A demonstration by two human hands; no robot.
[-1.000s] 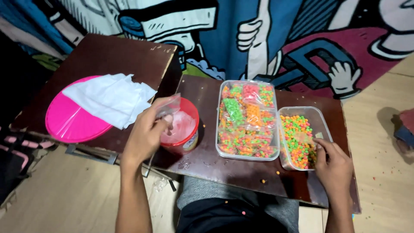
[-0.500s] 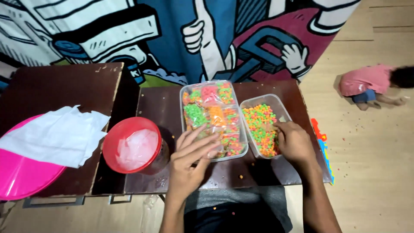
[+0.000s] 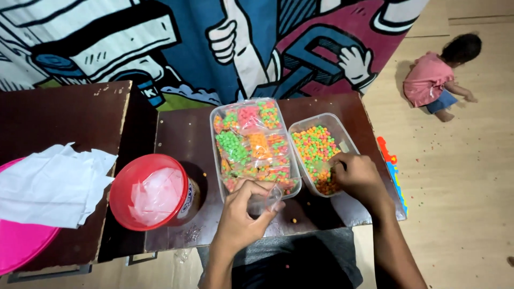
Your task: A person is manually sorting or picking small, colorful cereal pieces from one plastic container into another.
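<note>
My left hand (image 3: 242, 217) holds a small clear plastic bag (image 3: 266, 200) at the near edge of a clear tray (image 3: 217, 155) packed with filled bags of coloured pellets. My right hand (image 3: 357, 175) reaches into a second clear tub (image 3: 342, 126) of loose orange, green and yellow pellets, fingers curled among them. Both tubs stand on a dark brown table (image 3: 184, 134).
A red tub (image 3: 155, 191) holding clear bags stands left of the trays. White sheets (image 3: 51, 182) lie over a pink lid (image 3: 21, 243) on a second table at left. A child (image 3: 436, 77) sits on the wooden floor at right; a toy (image 3: 392, 168) lies by the table edge.
My left hand left the red tub and came across to the near edge of the bag tray with a clear bag. The view swung right; my right hand stays in the pellet tub.
</note>
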